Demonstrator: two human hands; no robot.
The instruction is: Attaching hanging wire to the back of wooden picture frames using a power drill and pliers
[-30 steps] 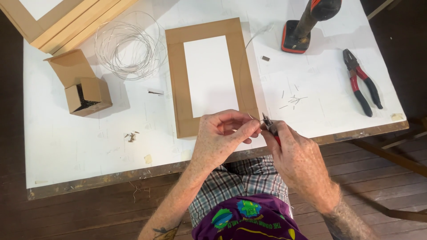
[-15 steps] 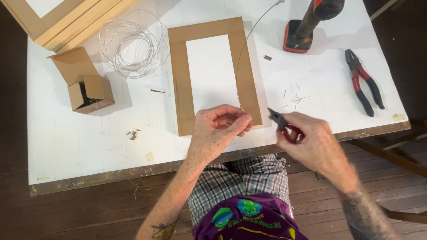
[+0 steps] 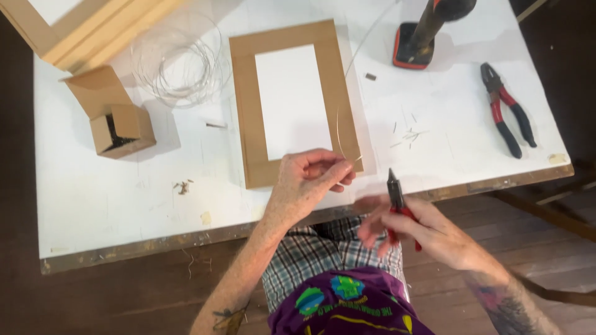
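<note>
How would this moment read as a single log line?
left hand: pinches wire | right hand: holds small pliers | frame: flat on table

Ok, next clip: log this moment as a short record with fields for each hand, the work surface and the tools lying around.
left hand: pinches a thin wire at the frame's near corner
right hand: grips small red-handled pliers, off the table edge, blurred
surface: white table
centre: brown rectangular frame, lying flat
left side: open cardboard box, wire coil
right side: larger red and black pliers, power tool

wire (image 3: pixel 340 124) in left hand (image 3: pixel 310 180)
</note>
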